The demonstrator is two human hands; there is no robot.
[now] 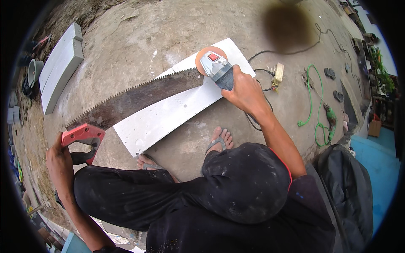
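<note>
Rusty steel formed the long blade of a handsaw (139, 98), which lay across a white board (168, 114) on the concrete ground (139, 38). The left hand (59, 162) had its fingers wrapped tight around the saw's red handle (83, 135), with the toothed blade stretching away from those fingers toward the other hand. The right hand (246, 92) had its fingers closed around the body of a grey angle grinder (217, 67). Just beyond those fingertips, the grinder's orange disc (204, 55) met the far tip of the blade. Green cable (314, 105) lay well apart from both hands.
</note>
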